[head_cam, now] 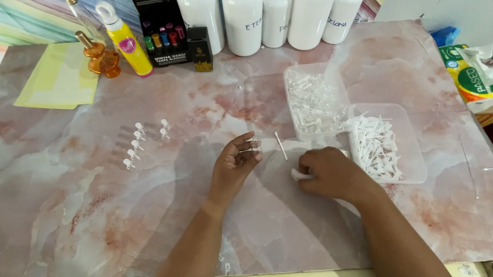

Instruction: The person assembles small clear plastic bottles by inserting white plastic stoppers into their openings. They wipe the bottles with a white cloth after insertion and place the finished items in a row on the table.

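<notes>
Tiny clear glass vial (253, 142) pinched in our left hand (233, 166) fingertips, lying roughly crosswise. Thin white plastic stick (280, 146) just right of it; our right hand (329, 172) closed over small white piece (299, 175), slightly farther.

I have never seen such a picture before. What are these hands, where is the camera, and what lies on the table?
There is no machine here: a person works with two bare hands. The one camera sits on the person's head and looks down. The left hand holds a tiny clear vial at its fingertips. The right hand rests on the marble-patterned table over a small white piece; what it is I cannot tell. A thin white stick lies between the hands. One tray holds clear vials, another white caps. A few finished vials stand to the left. Big white bottles stand at the back.
</notes>
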